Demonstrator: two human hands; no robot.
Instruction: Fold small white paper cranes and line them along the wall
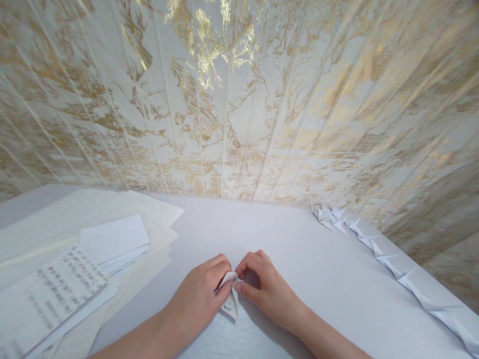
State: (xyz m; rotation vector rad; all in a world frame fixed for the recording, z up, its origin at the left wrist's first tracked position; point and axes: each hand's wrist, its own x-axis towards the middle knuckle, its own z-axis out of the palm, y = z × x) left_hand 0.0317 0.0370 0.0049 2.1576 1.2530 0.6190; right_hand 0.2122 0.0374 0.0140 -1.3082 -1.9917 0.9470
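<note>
A small folded piece of paper (231,302) with some print on it is between my two hands, just above the near middle of the table. My left hand (207,284) pinches its left side, thumb and fingers closed on it. On the other side, my right hand (262,279) has its thumb and bent fingers closed at the paper's right edge. The paper's lower corner points toward me. My fingers hide part of its folds. A pale, wrinkled sheet (228,341) lies under my hands.
Large cream sheets (157,214) lie at the left, with white paper pieces (114,237) and a printed sheet (67,284) on them. Several folded paper cranes (387,262) line the right edge of the white table (239,224). A gold-patterned wall (232,114) rises behind.
</note>
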